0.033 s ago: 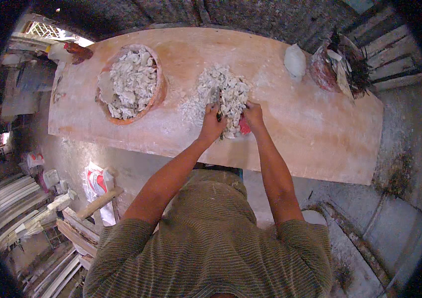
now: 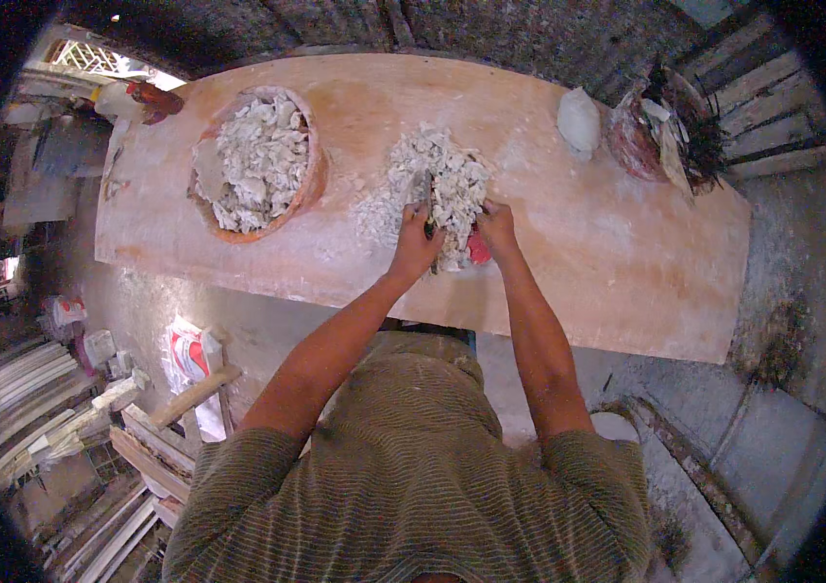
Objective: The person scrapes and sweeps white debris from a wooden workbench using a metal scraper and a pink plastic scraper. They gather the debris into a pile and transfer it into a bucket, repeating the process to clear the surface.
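Note:
A heap of whitish-grey flakes and crumbs lies on the wooden board in front of me. At its near left side, my left hand is closed around a tool with a flat grey blade and a dark handle; its exact kind is unclear. My right hand has its fingers curled together at the heap's right edge, and what they pinch is too small to make out. A small red piece sits beside that hand, between it and the flakes.
An orange-rimmed tub full of similar flakes stands on the board to the left. At the far right are a pale bag and a reddish sack with dark strands. Wooden lengths and a printed sack lie at lower left.

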Demonstrator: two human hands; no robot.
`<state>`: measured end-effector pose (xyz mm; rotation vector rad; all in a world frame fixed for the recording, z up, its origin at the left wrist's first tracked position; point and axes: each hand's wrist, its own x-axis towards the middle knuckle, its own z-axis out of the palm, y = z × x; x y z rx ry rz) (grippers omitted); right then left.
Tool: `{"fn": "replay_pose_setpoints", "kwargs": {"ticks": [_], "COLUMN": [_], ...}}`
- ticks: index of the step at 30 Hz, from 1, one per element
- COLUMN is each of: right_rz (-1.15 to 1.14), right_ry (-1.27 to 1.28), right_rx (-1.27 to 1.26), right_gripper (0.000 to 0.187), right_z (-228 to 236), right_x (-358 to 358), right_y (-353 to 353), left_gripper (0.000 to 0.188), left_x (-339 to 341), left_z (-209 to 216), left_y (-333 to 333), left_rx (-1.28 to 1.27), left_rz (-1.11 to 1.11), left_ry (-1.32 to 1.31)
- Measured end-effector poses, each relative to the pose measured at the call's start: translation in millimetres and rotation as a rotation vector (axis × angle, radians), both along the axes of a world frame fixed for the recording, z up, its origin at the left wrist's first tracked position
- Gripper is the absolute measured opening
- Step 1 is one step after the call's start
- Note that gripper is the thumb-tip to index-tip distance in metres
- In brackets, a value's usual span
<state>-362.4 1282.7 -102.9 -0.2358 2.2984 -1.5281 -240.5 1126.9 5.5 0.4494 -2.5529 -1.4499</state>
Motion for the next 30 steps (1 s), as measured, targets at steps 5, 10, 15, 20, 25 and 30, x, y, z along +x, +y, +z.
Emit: {"fn": "replay_pose_setpoints", "kwargs": {"ticks": [5, 10, 15, 20, 25, 30], "right_rz": [-0.147, -0.038, 0.09, 0.283, 0.457, 0.465], "right_ry": [-0.055, -0.018, 0.212, 0.187, 0.357, 0.747], "right_rx": [0.079, 0.09, 0.088, 0.116, 0.039, 0.624], "right_gripper": [0.033, 0.032, 0.031, 0.03, 0.021, 0.024], "right_z": [13, 123, 180, 275, 302, 346], "right_x": [13, 13, 10, 20, 21, 41], "right_y": [-6, -24, -64, -149, -254, -320], "left_gripper": [0.051, 0.046, 0.045, 0.042, 0.041, 0.047], "left_x": [4, 9, 24, 46, 66, 100], "left_z": [12, 64, 116, 176, 179, 189], "left_y": [5, -1, -25, -77, -167, -238], "left_rx": [0.129, 0.113, 0.115, 0.048, -0.291, -0.281], "left_rz": [0.094, 0.124, 0.261, 0.447, 0.577, 0.566], "left_ry": [0.064, 0.106, 0.151, 0.301, 0.2, 0.23]}}
